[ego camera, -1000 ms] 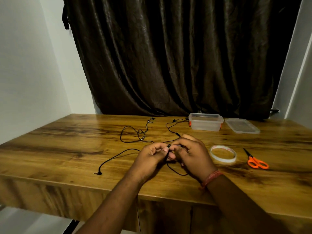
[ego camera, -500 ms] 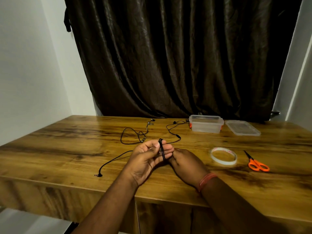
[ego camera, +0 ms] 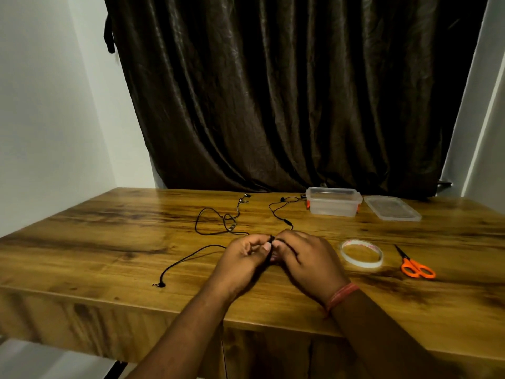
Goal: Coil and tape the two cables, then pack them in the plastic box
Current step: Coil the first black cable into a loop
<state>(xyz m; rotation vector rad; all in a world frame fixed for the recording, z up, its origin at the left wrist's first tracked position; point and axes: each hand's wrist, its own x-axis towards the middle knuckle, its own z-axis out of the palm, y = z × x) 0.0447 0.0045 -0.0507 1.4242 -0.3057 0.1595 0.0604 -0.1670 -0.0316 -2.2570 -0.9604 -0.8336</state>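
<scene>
Two thin black cables lie on the wooden table (ego camera: 82, 242). My left hand (ego camera: 243, 258) and my right hand (ego camera: 306, 261) meet at the table's middle and both pinch a small coil of the first black cable (ego camera: 191, 257). Its free end trails left to a jack plug near the front edge. The second black cable (ego camera: 218, 220) lies loose behind my hands, with earbuds at the far side. The open clear plastic box (ego camera: 332, 205) stands at the back right, and its lid (ego camera: 392, 207) lies beside it. A roll of clear tape (ego camera: 360, 254) sits just right of my right hand.
Orange-handled scissors (ego camera: 416, 266) lie right of the tape roll. A dark curtain (ego camera: 287, 91) hangs behind the table, with white walls on both sides. The table's front edge runs close below my wrists.
My left hand turned from palm-up with the cable looped over its fingers back to meeting my right hand. The right hand came up from beside it and pinches the coil.
</scene>
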